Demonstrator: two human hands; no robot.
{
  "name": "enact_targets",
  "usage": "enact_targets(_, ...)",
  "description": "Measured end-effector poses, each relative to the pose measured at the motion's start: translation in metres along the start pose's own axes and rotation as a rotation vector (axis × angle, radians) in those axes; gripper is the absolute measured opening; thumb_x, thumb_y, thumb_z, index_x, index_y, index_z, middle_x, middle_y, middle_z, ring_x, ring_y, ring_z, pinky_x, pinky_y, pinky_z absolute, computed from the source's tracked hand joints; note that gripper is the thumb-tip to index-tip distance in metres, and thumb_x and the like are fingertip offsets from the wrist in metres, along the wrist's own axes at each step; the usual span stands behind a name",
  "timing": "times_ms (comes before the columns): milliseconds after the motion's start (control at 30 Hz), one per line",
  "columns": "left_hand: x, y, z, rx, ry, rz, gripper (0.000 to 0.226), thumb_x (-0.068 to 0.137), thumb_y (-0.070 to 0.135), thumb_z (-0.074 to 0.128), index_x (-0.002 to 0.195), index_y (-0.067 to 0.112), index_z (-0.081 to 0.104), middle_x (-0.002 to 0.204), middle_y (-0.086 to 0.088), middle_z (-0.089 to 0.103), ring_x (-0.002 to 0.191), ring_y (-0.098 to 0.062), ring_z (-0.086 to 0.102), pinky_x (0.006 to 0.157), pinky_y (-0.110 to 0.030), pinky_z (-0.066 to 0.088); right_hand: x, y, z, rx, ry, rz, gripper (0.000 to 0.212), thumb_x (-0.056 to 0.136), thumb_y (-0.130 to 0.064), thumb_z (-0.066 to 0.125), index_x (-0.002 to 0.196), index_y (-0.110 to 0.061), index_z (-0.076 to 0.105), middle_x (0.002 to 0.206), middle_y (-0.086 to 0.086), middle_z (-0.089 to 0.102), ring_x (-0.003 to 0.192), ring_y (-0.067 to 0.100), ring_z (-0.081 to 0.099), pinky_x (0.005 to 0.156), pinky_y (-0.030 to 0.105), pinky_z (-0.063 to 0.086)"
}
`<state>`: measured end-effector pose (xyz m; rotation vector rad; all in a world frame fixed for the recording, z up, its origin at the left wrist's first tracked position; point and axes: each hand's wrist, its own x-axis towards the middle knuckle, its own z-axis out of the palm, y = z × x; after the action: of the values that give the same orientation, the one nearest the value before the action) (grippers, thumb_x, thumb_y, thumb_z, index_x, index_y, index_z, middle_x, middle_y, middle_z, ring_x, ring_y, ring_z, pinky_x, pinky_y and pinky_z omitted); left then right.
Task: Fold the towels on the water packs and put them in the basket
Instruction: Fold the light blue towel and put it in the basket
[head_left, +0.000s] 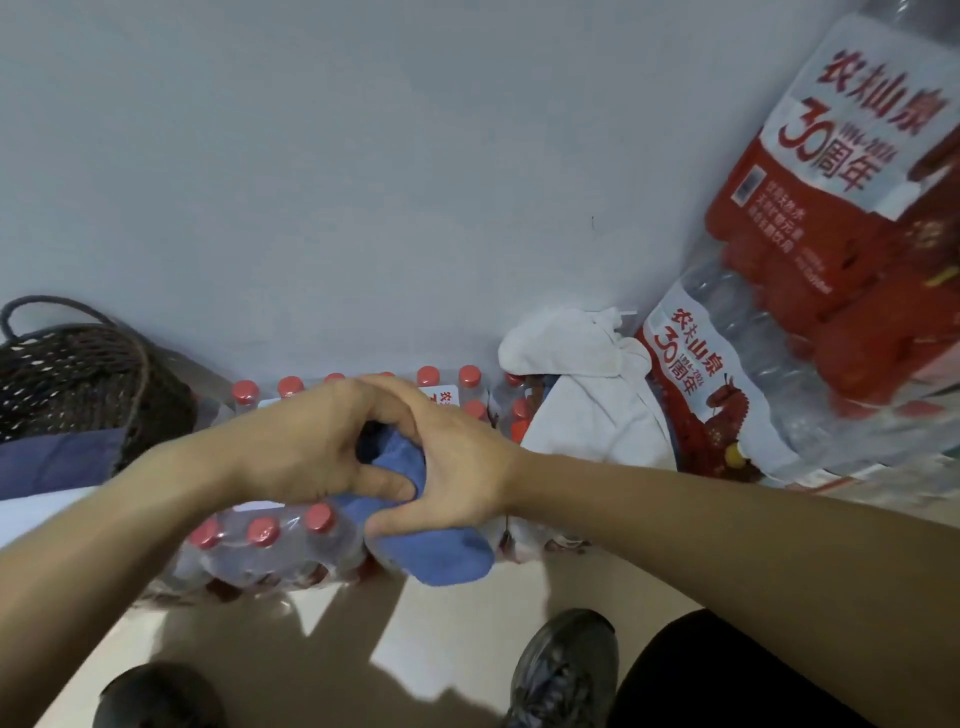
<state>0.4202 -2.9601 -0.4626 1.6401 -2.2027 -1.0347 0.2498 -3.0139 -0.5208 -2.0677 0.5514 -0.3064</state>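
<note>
A blue towel is bunched over the front edge of a shrink-wrapped pack of red-capped water bottles. My left hand and my right hand both grip the towel, their fingers curled round its upper part, and one end hangs below my right hand. A crumpled white towel lies on the packs to the right, against the wall. The dark woven basket with a rope handle stands at the left, with a dark blue cloth at its near side.
Taller stacked water packs with red-and-white labels rise at the right. A pale wall runs behind everything. My two dark shoes stand on the light floor in front of the packs.
</note>
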Motion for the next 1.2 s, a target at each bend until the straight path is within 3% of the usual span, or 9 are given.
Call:
enact_targets(100, -0.011, -0.001, -0.024, -0.025, -0.023, 0.032, 0.028, 0.08, 0.042, 0.076, 0.107, 0.039, 0.067, 0.098, 0.017, 0.07, 0.085, -0.01, 0.068, 0.077, -0.035, 0.054, 0.005, -0.01, 0.007, 0.085, 0.096, 0.002, 0.091, 0.074, -0.034, 0.084, 0.144, -0.03, 0.025, 0.134, -0.012, 0.056, 0.122, 0.008, 0.056, 0.098, 0.037, 0.051)
enact_targets(167, -0.021, -0.006, -0.039, -0.107, 0.028, 0.043, 0.025, 0.084, 0.043, 0.073, 0.109, 0.038, 0.067, 0.102, 0.014, 0.073, 0.094, -0.008, 0.07, 0.083, -0.027, 0.055, 0.011, -0.016, 0.01, 0.101, 0.084, 0.021, 0.074, 0.08, -0.041, 0.076, 0.139, -0.031, 0.033, 0.131, -0.009, 0.057, 0.119, 0.012, 0.058, 0.095, 0.042, 0.052)
enact_targets(333, -0.036, -0.025, -0.048, -0.354, 0.412, 0.01, 0.026, 0.093, 0.052, 0.052, 0.096, 0.034, 0.07, 0.093, 0.005, 0.073, 0.09, -0.009, 0.069, 0.078, -0.016, 0.052, 0.022, -0.02, 0.025, 0.002, -0.05, 0.033, 0.063, 0.091, -0.049, 0.062, 0.142, -0.025, 0.035, 0.133, -0.001, 0.059, 0.116, 0.018, 0.059, 0.096, 0.043, 0.051)
enact_targets(467, -0.052, -0.036, -0.039, -0.203, 0.177, -0.085, 0.061, 0.071, 0.078, 0.054, 0.123, 0.048, 0.046, 0.111, 0.031, 0.061, 0.104, 0.015, 0.057, 0.077, -0.003, 0.044, 0.036, -0.032, 0.033, 0.119, 0.049, 0.004, 0.045, 0.095, -0.032, 0.057, 0.134, -0.014, 0.047, 0.123, 0.004, 0.063, 0.112, 0.013, 0.06, 0.095, 0.038, 0.049)
enact_targets(567, -0.054, -0.04, -0.04, -0.04, 0.214, -0.067, 0.059, 0.075, 0.07, 0.058, 0.125, 0.04, 0.049, 0.103, 0.025, 0.065, 0.097, 0.009, 0.061, 0.08, -0.011, 0.048, 0.049, -0.039, 0.035, 0.092, 0.107, 0.034, 0.029, 0.092, -0.028, 0.053, 0.106, -0.003, 0.056, 0.095, 0.016, 0.066, 0.087, 0.027, 0.064, 0.076, 0.046, 0.05)
enact_targets(667, -0.06, -0.046, -0.05, -0.107, 0.359, -0.063, 0.039, 0.085, 0.063, 0.056, 0.101, 0.028, 0.063, 0.09, 0.01, 0.069, 0.086, -0.005, 0.065, 0.078, -0.032, 0.052, 0.065, -0.054, 0.033, 0.012, 0.095, 0.051, 0.024, 0.096, -0.042, 0.049, 0.1, -0.023, 0.062, 0.095, -0.004, 0.069, 0.089, 0.008, 0.066, 0.074, 0.027, 0.051)
enact_targets(767, -0.068, -0.063, -0.06, -0.039, 0.545, -0.078, 0.042, 0.088, 0.061, 0.051, 0.081, 0.021, 0.06, 0.072, 0.004, 0.064, 0.069, -0.011, 0.059, 0.066, -0.031, 0.049, 0.088, -0.072, 0.037, 0.025, 0.065, 0.122, 0.022, 0.091, -0.054, 0.044, 0.085, -0.039, 0.06, 0.087, -0.013, 0.069, 0.083, -0.001, 0.064, 0.072, 0.017, 0.045)
enact_targets(933, -0.091, -0.111, -0.084, 0.026, 0.73, -0.167, 0.043, 0.094, 0.053, 0.048, 0.074, 0.015, 0.052, 0.065, 0.0, 0.057, 0.065, -0.016, 0.054, 0.057, -0.023, 0.039, 0.112, -0.086, 0.056, 0.28, -0.174, 0.028, 0.016, 0.097, -0.026, 0.06, 0.112, -0.033, 0.057, 0.104, -0.019, 0.066, 0.1, -0.004, 0.061, 0.082, 0.016, 0.049)
enact_targets(1200, -0.133, -0.196, -0.119, -0.057, 0.841, -0.283, 0.039, 0.096, 0.05, 0.047, 0.081, 0.015, 0.057, 0.071, 0.001, 0.059, 0.066, -0.01, 0.054, 0.061, -0.022, 0.041, 0.195, -0.097, 0.094, -0.014, 0.121, 0.102, 0.021, 0.09, -0.047, 0.064, 0.085, -0.027, 0.06, 0.077, -0.013, 0.065, 0.069, 0.0, 0.06, 0.058, 0.015, 0.044)
